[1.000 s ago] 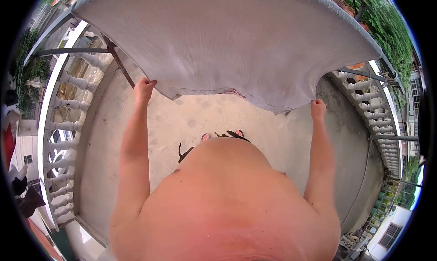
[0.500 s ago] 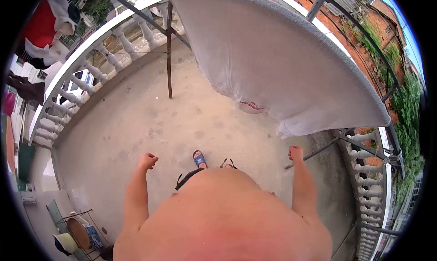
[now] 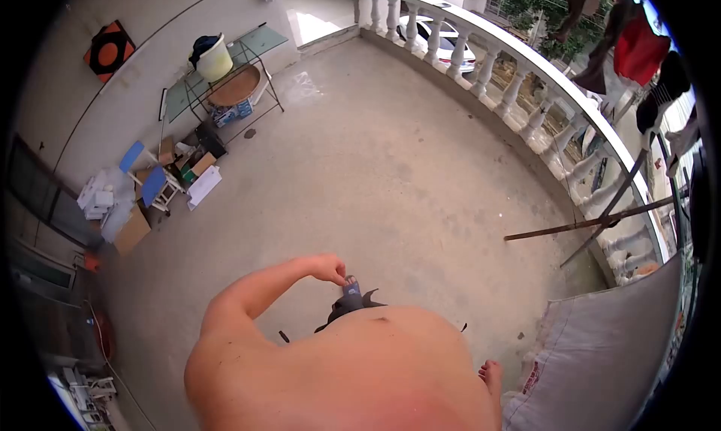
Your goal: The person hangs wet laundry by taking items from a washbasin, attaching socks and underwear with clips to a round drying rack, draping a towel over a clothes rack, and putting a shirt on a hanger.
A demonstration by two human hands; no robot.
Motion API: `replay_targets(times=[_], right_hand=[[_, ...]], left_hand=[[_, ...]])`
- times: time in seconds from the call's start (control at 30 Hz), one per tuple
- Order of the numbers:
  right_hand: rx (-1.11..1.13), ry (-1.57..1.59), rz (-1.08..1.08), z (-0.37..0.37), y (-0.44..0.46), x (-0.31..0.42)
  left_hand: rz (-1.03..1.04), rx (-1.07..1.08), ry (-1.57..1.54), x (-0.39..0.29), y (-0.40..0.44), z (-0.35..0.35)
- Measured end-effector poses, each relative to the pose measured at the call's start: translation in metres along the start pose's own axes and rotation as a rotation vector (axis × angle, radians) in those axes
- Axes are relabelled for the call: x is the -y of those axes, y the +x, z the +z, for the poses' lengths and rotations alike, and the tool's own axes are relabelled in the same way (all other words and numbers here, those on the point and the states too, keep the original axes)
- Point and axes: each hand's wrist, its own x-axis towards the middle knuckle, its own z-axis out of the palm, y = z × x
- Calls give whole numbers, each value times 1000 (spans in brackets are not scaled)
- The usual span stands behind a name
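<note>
My left hand [image 3: 329,267] hangs in front of my body with its fingers curled closed, and nothing shows in it. In view just beyond its fingertips is a blue slipper [image 3: 351,287] on my foot. My right hand [image 3: 490,372] is low at my right side, its fingers also curled in and no object visible in them. Near that hand, to its right, hangs a pale grey sheet [image 3: 593,348] with a small red printed patch.
A white balustrade [image 3: 511,91] runs along the right, with metal poles [image 3: 578,224] and hanging laundry [image 3: 641,52]. At left stand a glass-topped rack [image 3: 259,44] with a pale yellow bucket [image 3: 215,61], a blue folding chair [image 3: 154,182] and cardboard boxes [image 3: 133,232]. Concrete floor [image 3: 375,176] lies between.
My view has swung left, bringing the rack and chair into sight and shifting the sheet to the lower right. My left arm has swung across my front; my right hand sits lower in view.
</note>
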Motion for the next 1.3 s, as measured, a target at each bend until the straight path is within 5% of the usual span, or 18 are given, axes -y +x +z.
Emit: replay_targets(times=[0.27,0.33,0.43,0.9,1.3], right_hand=[[186,-291,-199,224,-23,205],[265,-377,-271,284,-37,255],[403,-514,-383,363,-42,314],[470,-1042,-258,624,10,491],[681,-1023,-835,1062,-197,799]], left_hand=[[-173,448,159,21,-202,-60],[-7,412,-45,64,-233,-28],[-60,391,-308,86,-264,-11],[-530,-31,-1167,204,-232,-57],[-993,-508,-1654,350,-174,-171]])
